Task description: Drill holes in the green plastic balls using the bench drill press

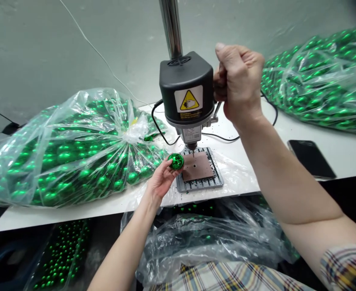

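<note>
A shiny green ball (176, 161) is pinched in my left hand (164, 176), just left of the drill bit (193, 153). My right hand (241, 76) is closed in a fist at the right side of the black drill press head (186, 89); the handle it wraps is mostly hidden by the fingers. Below the bit lies a brown board (198, 171) with a small dark hole, on the grey slotted base (200, 186). Dark and green shavings are scattered over the base.
Large clear bags of green balls stand on the white table (135, 201), one at left (63, 153), one at right (320, 81). A phone (311, 159) lies at right. Clear plastic (208, 242) is gathered below the table edge. Black cables run behind the press.
</note>
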Tool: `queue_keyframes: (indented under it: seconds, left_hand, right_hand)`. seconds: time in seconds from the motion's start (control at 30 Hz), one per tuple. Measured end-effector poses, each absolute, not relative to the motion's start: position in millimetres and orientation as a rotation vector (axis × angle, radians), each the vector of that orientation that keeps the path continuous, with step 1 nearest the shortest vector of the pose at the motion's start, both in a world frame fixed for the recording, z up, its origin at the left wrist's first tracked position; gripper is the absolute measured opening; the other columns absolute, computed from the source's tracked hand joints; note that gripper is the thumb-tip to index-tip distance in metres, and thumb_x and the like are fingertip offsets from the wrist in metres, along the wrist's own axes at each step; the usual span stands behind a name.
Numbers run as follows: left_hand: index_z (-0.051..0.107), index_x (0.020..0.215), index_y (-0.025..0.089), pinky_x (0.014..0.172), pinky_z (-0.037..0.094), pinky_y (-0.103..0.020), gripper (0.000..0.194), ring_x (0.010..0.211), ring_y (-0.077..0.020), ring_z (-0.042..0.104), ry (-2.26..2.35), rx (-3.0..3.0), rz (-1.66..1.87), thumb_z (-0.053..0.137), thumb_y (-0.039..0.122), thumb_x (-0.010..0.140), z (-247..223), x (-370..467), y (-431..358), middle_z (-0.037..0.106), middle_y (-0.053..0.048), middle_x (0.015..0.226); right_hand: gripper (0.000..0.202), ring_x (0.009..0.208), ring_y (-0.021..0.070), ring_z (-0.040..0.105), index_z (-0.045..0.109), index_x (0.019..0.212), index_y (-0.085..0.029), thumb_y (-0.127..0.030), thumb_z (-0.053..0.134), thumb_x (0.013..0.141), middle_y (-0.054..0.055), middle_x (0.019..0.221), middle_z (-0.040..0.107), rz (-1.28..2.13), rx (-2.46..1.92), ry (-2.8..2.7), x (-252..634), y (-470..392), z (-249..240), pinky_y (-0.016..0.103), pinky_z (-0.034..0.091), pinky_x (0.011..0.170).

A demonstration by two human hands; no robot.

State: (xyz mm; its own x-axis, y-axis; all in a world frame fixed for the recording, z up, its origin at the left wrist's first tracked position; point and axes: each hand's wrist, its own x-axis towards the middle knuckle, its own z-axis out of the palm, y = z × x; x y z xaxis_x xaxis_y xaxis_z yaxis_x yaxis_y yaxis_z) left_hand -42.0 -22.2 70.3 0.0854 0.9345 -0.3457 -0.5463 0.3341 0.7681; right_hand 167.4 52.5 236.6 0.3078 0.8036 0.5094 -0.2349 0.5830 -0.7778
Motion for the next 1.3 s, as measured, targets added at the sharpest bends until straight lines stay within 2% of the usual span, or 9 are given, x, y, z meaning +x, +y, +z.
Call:
queue_keyframes:
  seconds: [0.13, 0.23, 0.33, 0.43, 0.63, 0.83, 1.0, 1.13, 1.3]
  left_hand:
    - [0.065, 0.114, 0.021, 0.100, 0.055, -0.040, 0.045, 0.104, -0.0193, 0.070, 0.964, 0.623, 1.212, 0.083, 0.029, 0.074, 62, -36, -13, 0.071, -0.006, 0.111]
    - [0.065, 0.119, 0.021, 0.095, 0.055, -0.036, 0.056, 0.096, -0.0172, 0.070, 1.024, 0.732, 1.272, 0.087, 0.037, 0.071, 54, -32, -8, 0.073, -0.005, 0.106]
    - [0.065, 0.122, 0.019, 0.094, 0.052, -0.032, 0.064, 0.094, -0.0166, 0.070, 1.089, 0.900, 1.306, 0.090, 0.037, 0.066, 45, -26, -6, 0.075, -0.005, 0.100]
    - [0.066, 0.120, 0.017, 0.093, 0.052, -0.032, 0.062, 0.096, -0.0182, 0.070, 1.131, 1.037, 1.302, 0.090, 0.036, 0.066, 37, -19, -8, 0.075, -0.007, 0.102]
    - [0.066, 0.120, 0.018, 0.085, 0.052, -0.031, 0.060, 0.091, -0.0184, 0.068, 1.245, 1.213, 1.300, 0.089, 0.034, 0.066, 25, -10, -3, 0.072, -0.008, 0.111]
    - [0.071, 0.117, 0.020, 0.094, 0.048, -0.034, 0.057, 0.106, -0.0237, 0.064, 1.361, 1.425, 1.273, 0.090, 0.029, 0.064, 17, -5, 3, 0.071, -0.009, 0.114]
    - [0.071, 0.117, 0.021, 0.098, 0.046, -0.038, 0.059, 0.105, -0.0246, 0.062, 1.380, 1.525, 1.225, 0.091, 0.033, 0.062, 20, -5, -1, 0.069, -0.008, 0.108]
    - [0.072, 0.107, 0.021, 0.099, 0.047, -0.039, 0.052, 0.105, -0.0250, 0.061, 1.341, 1.650, 1.216, 0.091, 0.024, 0.059, 26, -1, -5, 0.066, -0.007, 0.107]
    - [0.064, 0.115, 0.019, 0.098, 0.047, -0.039, 0.054, 0.108, -0.0250, 0.062, 1.262, 1.615, 1.189, 0.087, 0.027, 0.068, 17, 7, -4, 0.066, -0.010, 0.113]
  right_hand:
    - [0.047, 0.041, 0.0097, 0.022, 0.035, 0.051, -0.023, -0.019, 0.052, 0.095, -0.004, 0.047, 0.034, 0.746, -0.675, -1.008, 166, 52, 240, 0.028, 0.015, 0.040]
    - [0.048, 0.042, 0.0093, 0.022, 0.034, 0.051, -0.023, -0.019, 0.052, 0.096, -0.004, 0.048, 0.032, 0.745, -0.676, -1.021, 165, 52, 241, 0.027, 0.017, 0.041]
    - [0.048, 0.043, 0.0094, 0.022, 0.030, 0.053, -0.023, -0.022, 0.054, 0.096, -0.004, 0.051, 0.031, 0.717, -0.679, -1.035, 166, 53, 239, 0.027, 0.020, 0.042]
    - [0.049, 0.044, 0.0097, 0.023, 0.030, 0.055, -0.023, -0.028, 0.058, 0.095, -0.004, 0.053, 0.031, 0.700, -0.692, -1.053, 166, 53, 239, 0.027, 0.021, 0.041]
    - [0.050, 0.044, 0.0095, 0.022, 0.030, 0.054, -0.022, -0.025, 0.056, 0.096, -0.004, 0.052, 0.031, 0.729, -0.700, -1.031, 165, 52, 243, 0.027, 0.022, 0.041]
    - [0.049, 0.044, 0.0094, 0.024, 0.029, 0.056, -0.022, -0.025, 0.049, 0.100, -0.004, 0.051, 0.031, 0.703, -0.769, -1.052, 165, 51, 242, 0.027, 0.025, 0.040]
    - [0.048, 0.043, 0.0087, 0.024, 0.027, 0.056, -0.023, -0.021, 0.049, 0.098, -0.005, 0.053, 0.031, 0.696, -0.665, -1.068, 164, 53, 240, 0.029, 0.023, 0.041]
    - [0.047, 0.044, 0.0087, 0.025, 0.025, 0.058, -0.024, -0.022, 0.047, 0.099, -0.005, 0.054, 0.030, 0.634, -0.695, -1.085, 164, 55, 239, 0.029, 0.024, 0.041]
    - [0.049, 0.045, 0.0092, 0.026, 0.028, 0.056, -0.025, -0.021, 0.049, 0.099, -0.005, 0.053, 0.030, 0.666, -0.660, -1.107, 165, 55, 237, 0.028, 0.023, 0.040]
